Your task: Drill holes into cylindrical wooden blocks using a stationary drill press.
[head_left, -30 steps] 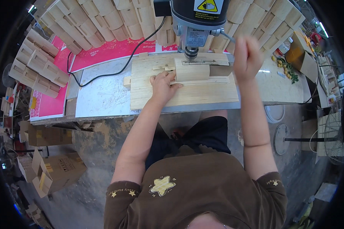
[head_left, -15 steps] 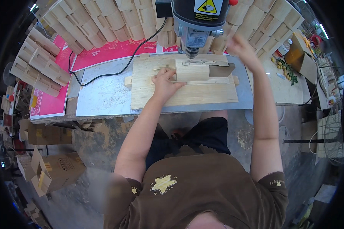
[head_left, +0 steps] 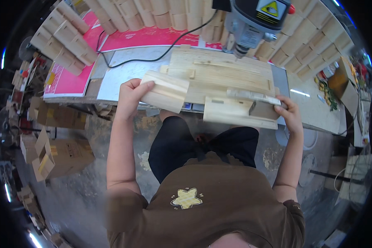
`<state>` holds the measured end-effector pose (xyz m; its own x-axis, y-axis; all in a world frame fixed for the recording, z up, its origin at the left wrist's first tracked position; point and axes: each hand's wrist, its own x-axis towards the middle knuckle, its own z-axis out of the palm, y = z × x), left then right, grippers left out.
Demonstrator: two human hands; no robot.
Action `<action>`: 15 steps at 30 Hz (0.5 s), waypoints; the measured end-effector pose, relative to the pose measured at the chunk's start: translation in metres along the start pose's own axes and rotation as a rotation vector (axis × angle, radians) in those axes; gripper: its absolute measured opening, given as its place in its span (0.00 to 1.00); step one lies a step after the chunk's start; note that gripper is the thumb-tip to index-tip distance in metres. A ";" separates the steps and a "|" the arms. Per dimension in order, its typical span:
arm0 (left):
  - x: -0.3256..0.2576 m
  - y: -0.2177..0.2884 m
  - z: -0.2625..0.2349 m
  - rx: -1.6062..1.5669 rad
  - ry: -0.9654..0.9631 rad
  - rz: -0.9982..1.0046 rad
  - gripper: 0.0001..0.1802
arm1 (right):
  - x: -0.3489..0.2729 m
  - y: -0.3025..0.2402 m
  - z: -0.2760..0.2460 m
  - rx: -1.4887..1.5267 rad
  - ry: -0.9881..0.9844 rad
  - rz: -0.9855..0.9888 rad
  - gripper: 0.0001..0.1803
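My left hand (head_left: 130, 96) grips a pale wooden block (head_left: 165, 91) and holds it lifted over the near edge of the workbench (head_left: 120, 76). My right hand (head_left: 289, 113) holds the right end of a flat wooden piece (head_left: 235, 112) with a darker block on it, also at the bench's near edge. Behind them lies a wooden jig board (head_left: 223, 74) on the bench. A drill press head (head_left: 256, 20) hangs above the board's far side.
Rows of stacked wooden blocks (head_left: 169, 12) line the back and left of the bench. A black cable (head_left: 153, 58) crosses pink sheets (head_left: 70, 78). Cardboard boxes (head_left: 58, 153) stand on the floor at left. A side table (head_left: 322, 103) holds small items at right.
My left hand has lifted the wooden block off the jig board and pulled it toward me. My right hand came down from the drill press and took the flat piece.
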<state>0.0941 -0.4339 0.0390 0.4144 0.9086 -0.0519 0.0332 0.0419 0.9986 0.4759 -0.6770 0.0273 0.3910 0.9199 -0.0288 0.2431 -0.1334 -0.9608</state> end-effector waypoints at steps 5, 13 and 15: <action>-0.027 0.021 0.010 -0.236 0.295 -0.159 0.16 | -0.013 -0.039 0.049 -0.182 -0.148 -0.255 0.12; -0.041 0.015 0.022 -0.191 0.245 -0.109 0.16 | -0.002 -0.037 0.069 0.062 0.004 -0.360 0.15; -0.039 0.012 0.027 -0.172 0.223 -0.105 0.16 | 0.001 -0.031 0.067 0.062 0.003 -0.350 0.15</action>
<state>0.1031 -0.4806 0.0523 0.2066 0.9636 -0.1698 -0.0976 0.1930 0.9763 0.4094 -0.6469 0.0380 0.2961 0.9048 0.3061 0.3085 0.2126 -0.9271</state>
